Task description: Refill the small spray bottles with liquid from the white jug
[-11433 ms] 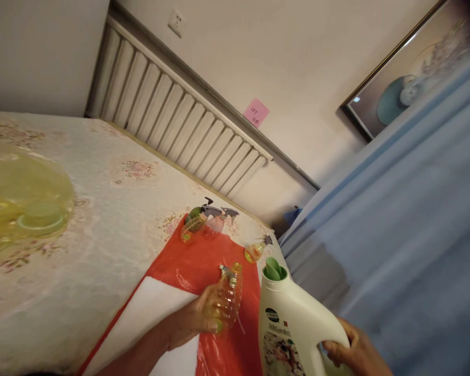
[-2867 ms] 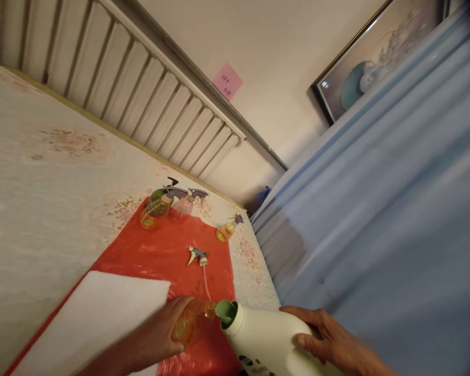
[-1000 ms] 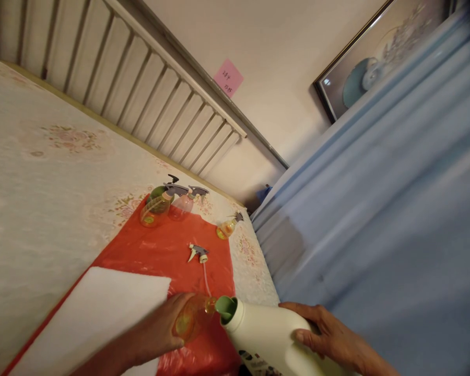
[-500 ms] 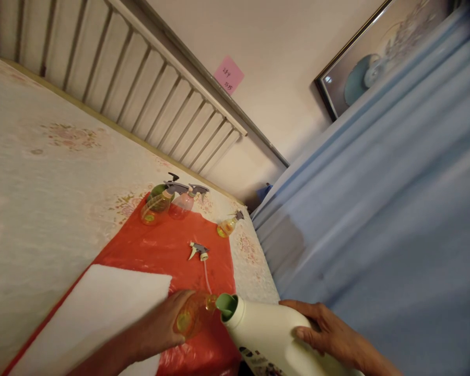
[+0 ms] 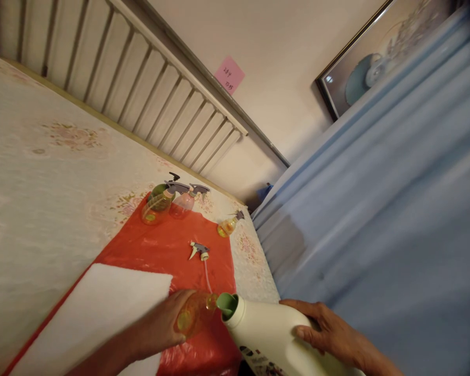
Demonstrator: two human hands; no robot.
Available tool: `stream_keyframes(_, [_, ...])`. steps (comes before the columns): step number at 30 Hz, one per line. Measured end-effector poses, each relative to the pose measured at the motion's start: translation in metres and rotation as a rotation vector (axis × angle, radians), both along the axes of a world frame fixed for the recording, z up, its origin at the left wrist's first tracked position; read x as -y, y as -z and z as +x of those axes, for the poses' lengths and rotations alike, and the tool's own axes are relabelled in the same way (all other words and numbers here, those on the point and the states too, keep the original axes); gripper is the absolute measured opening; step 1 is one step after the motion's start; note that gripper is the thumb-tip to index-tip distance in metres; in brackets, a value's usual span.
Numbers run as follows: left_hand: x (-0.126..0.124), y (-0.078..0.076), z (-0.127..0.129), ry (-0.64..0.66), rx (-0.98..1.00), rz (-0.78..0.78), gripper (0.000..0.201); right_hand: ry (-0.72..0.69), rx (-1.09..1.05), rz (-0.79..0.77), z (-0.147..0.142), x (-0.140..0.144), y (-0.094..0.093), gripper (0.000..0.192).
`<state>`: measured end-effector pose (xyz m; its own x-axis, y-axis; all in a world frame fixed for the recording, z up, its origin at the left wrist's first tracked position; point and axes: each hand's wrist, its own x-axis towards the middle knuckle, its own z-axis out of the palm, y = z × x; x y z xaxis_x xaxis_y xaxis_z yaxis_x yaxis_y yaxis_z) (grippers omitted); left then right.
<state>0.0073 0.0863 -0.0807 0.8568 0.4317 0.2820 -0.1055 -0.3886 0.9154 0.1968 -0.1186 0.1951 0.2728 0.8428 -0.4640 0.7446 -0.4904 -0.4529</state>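
My left hand (image 5: 170, 325) is wrapped round a clear yellowish bottle (image 5: 191, 316) whose narrow neck points right. Against that neck sits the green spout of a large pale cream jug (image 5: 268, 329), tipped toward the bottle. My right hand (image 5: 329, 331) grips the jug from its far side; part of its fingers is hidden. Whether liquid is flowing I cannot tell. Just beyond the bottle, a spray trigger head (image 5: 199, 250) with a pink tube lies on a red plastic sheet (image 5: 141, 245).
A white cloth (image 5: 102, 308) covers part of the red sheet. Farther back stand an orange-yellow spray bottle (image 5: 151, 213), a pink spray bottle (image 5: 183, 204), a green bottle (image 5: 159, 193) and a small yellow spray bottle (image 5: 227, 227). A blue curtain (image 5: 376, 235) hangs on the right; a radiator (image 5: 141, 78) lies behind.
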Motion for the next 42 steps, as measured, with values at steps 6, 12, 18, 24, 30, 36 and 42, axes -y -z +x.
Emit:
stream_keyframes(6, [-0.0009,0.0034,0.0012,0.012,0.016,0.006,0.068,-0.024,-0.014,0.001,-0.0014,-0.0011,-0.0018,0.055])
stream_keyframes(12, [-0.0008,0.0000,-0.0001,0.014,0.007,-0.020,0.063,-0.008,-0.003,-0.011,-0.0034,-0.0033,-0.0033,0.060])
stream_keyframes(18, [-0.0012,-0.0052,-0.0014,0.011,-0.004,0.006,0.064,-0.007,-0.015,-0.009,-0.0034,-0.0035,-0.0025,0.059])
stream_keyframes(24, [-0.0011,-0.0017,-0.0008,0.008,-0.013,-0.002,0.065,-0.020,-0.036,0.009,-0.0024,-0.0042,-0.0018,0.055])
stream_keyframes(30, [-0.0005,0.0012,-0.0001,0.000,-0.016,-0.007,0.061,-0.023,-0.047,0.013,0.0003,-0.0021,-0.0007,0.053])
stream_keyframes(36, [-0.0006,0.0045,0.0004,-0.017,-0.039,0.003,0.068,-0.021,-0.047,0.006,-0.0008,-0.0023,-0.0015,0.052])
stream_keyframes(42, [-0.0003,0.0027,0.0004,0.008,0.002,0.007,0.064,-0.028,-0.070,0.004,0.0024,-0.0027,0.0000,0.051])
